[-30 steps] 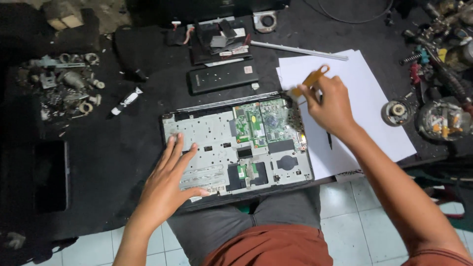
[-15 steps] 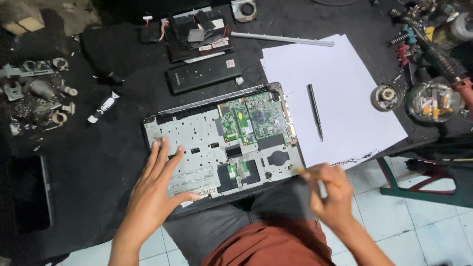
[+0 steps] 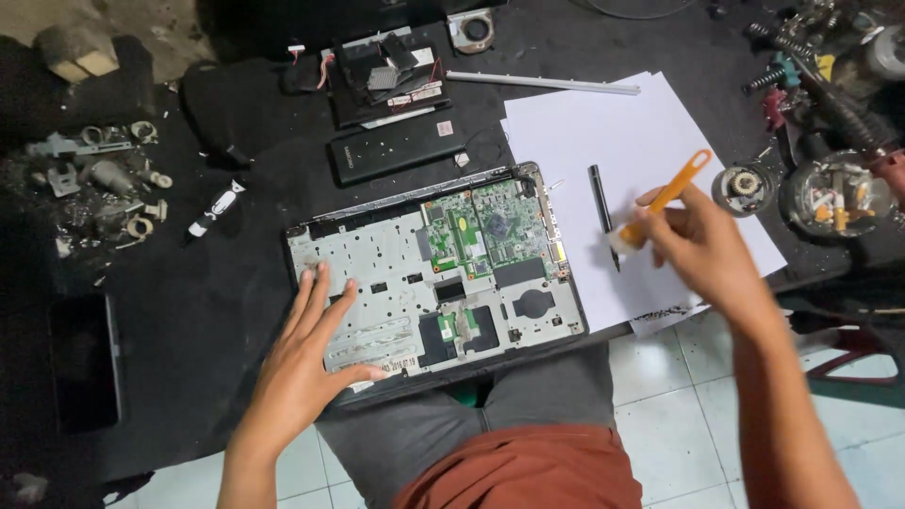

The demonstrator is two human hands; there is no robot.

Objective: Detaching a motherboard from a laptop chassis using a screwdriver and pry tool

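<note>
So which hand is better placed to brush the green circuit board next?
Probably the right hand: it holds the orange-handled brush above the white paper, beside the green circuit board. The left hand lies flat on the laptop chassis.

Bare black table [image 3: 226, 283] lies open left of the opened laptop base [image 3: 434, 273]. Loose metal parts [image 3: 94, 188] crowd the left edge, tools and round tins [image 3: 830, 193] the right, a battery pack [image 3: 396, 151] behind.
</note>
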